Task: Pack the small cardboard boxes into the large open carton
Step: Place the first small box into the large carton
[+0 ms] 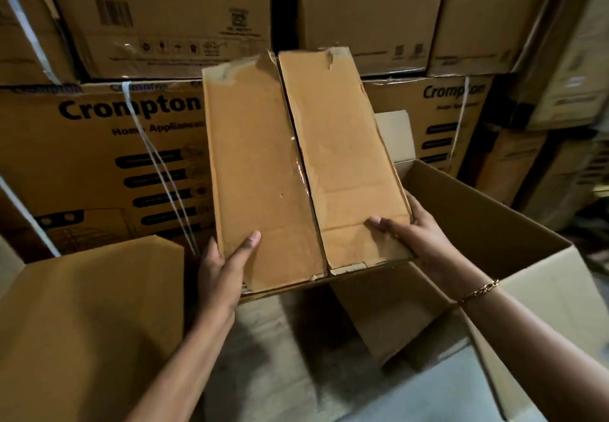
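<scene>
Holding the small cardboard box (263, 174) tilted over the large open carton (478, 224), the left grip (227, 266) clasps the box's near left corner, thumb on top. The right grip (418, 234) clasps the near right corner likewise. A second small box (389, 319) lies inside the carton. Strapped Crompton cartons (99, 158) stand stacked at the far side.

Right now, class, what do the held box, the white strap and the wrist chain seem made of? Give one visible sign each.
Held box: matte brown corrugated cardboard; fluted edge, torn paper skin. White strap: probably plastic banding; thin, flat, smooth. Wrist chain: gold-coloured metal, likely; shiny links.
</scene>
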The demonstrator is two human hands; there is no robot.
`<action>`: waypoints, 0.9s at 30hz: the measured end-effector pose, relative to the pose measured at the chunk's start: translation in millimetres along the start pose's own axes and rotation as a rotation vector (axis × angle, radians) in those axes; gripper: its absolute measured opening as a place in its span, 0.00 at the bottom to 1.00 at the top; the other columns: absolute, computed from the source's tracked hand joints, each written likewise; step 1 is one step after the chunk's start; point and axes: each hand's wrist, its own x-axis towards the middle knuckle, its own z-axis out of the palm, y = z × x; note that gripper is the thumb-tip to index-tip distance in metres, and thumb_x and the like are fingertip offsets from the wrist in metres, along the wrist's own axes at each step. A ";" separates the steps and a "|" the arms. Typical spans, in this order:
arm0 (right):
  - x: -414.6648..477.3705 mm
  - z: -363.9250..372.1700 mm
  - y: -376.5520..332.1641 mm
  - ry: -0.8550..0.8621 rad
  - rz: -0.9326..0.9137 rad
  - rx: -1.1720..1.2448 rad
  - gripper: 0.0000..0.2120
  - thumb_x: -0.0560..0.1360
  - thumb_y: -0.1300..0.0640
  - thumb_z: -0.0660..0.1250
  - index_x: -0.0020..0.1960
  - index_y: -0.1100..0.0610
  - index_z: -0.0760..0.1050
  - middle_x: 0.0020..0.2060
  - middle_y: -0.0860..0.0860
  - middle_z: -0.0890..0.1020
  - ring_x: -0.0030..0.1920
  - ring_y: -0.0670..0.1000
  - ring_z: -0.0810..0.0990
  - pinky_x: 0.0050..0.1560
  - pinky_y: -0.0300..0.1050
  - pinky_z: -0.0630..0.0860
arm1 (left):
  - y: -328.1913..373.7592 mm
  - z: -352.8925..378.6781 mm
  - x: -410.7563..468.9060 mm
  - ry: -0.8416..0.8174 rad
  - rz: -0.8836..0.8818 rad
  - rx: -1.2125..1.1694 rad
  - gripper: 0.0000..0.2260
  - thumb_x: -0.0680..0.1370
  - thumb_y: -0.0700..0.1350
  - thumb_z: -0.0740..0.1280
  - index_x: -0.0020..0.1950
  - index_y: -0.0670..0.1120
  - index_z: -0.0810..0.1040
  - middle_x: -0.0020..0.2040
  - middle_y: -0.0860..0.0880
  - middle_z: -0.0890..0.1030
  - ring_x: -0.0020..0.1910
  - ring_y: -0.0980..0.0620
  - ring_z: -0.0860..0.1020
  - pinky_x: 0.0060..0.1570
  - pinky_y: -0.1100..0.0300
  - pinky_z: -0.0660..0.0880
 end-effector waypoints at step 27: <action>105.9 -383.9 30.9 0.010 0.312 -0.204 0.68 0.40 0.31 0.83 0.76 0.44 0.62 0.59 0.58 0.81 0.45 0.57 0.87 0.34 0.46 0.84 | 34.7 355.1 -41.0 -0.399 -0.144 0.174 0.11 0.74 0.53 0.75 0.51 0.52 0.77 0.53 0.47 0.85 0.50 0.49 0.84 0.57 0.49 0.79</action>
